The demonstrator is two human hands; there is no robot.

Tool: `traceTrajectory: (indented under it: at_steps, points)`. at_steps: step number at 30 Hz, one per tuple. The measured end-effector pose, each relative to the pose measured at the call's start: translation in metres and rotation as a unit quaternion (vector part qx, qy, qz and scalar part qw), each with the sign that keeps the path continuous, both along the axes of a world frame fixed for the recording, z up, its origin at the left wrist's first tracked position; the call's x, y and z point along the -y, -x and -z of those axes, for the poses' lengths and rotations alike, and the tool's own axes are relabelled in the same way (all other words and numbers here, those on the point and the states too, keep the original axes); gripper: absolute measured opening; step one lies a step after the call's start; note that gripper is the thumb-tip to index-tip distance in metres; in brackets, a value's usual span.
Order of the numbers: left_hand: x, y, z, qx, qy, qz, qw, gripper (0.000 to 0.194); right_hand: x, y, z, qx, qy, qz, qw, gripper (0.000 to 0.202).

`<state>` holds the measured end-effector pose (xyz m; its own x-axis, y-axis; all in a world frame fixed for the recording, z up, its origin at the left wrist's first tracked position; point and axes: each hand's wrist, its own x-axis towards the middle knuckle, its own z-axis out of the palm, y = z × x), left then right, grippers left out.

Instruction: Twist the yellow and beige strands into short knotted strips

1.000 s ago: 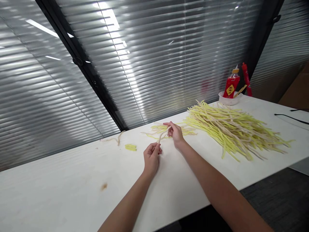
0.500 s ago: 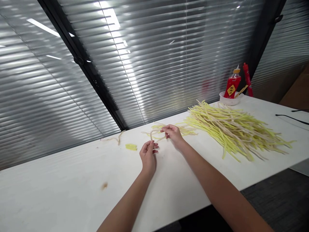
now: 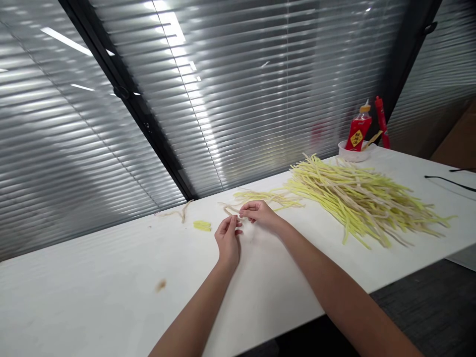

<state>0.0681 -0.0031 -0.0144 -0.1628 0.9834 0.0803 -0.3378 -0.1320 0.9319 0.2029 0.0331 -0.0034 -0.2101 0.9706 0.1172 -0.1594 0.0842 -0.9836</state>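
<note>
My left hand (image 3: 227,242) is above the white table, its thumb and fingers pinched on a beige pipe cleaner (image 3: 231,209). My right hand (image 3: 259,213) has come in close beside it, also pinching that fuzzy stem. The pipe cleaner makes a small bend between the fingertips; its ends are partly hidden by the fingers. Just behind the hands lie a few loose yellow and beige pipe cleaners (image 3: 284,199). Left of my left hand rests a short bundle of yellow pieces (image 3: 202,226), and past it a bent beige pipe cleaner (image 3: 183,213).
A large heap of yellow and beige pipe cleaners (image 3: 357,198) covers the table's right side. Behind it, a red bottle (image 3: 359,131) stands in a shallow white bowl (image 3: 353,154), near a red tube (image 3: 381,123). Window blinds (image 3: 253,99) border the back edge. A black cable (image 3: 449,182) lies far right.
My right hand has moved left and slightly down, towards my left hand. The raised loop of the beige pipe cleaner has become lower and smaller. My left hand has barely moved.
</note>
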Motion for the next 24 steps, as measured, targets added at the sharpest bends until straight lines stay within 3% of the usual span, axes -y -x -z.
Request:
traceTrajectory:
  at_steps: [24]
  points:
    - [0.0014,0.003,-0.0005,-0.039,-0.003,0.02,0.999,0.03,0.0034,-0.0052,-0.0044,0.044,-0.038,-0.065,0.996,0.029]
